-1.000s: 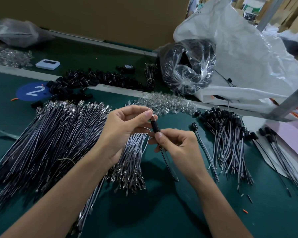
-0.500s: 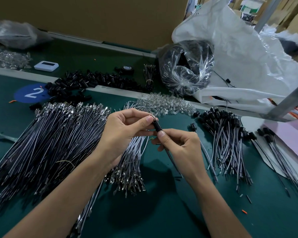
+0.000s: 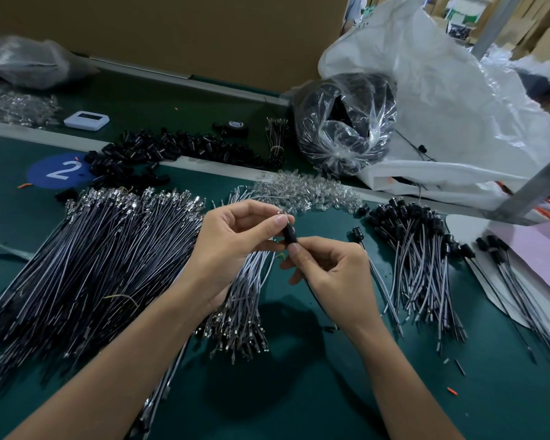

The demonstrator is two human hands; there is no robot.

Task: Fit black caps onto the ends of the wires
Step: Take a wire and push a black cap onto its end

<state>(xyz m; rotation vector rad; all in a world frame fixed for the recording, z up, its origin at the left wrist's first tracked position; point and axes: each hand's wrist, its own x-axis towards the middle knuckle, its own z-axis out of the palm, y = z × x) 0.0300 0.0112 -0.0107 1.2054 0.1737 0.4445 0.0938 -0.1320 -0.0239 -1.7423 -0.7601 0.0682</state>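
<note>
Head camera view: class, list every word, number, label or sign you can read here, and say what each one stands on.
"2": a white numeral on the round blue sticker, stuck to the green table.
Screen of the white device: too blurred to read.
Label inside the black tape roll: too small to read.
No other text is legible.

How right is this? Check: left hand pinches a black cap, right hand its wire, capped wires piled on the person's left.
Wrong side: the head view shows the capped wires piled on the person's right. The left hand pinches the black cap, the right hand its wire.
</note>
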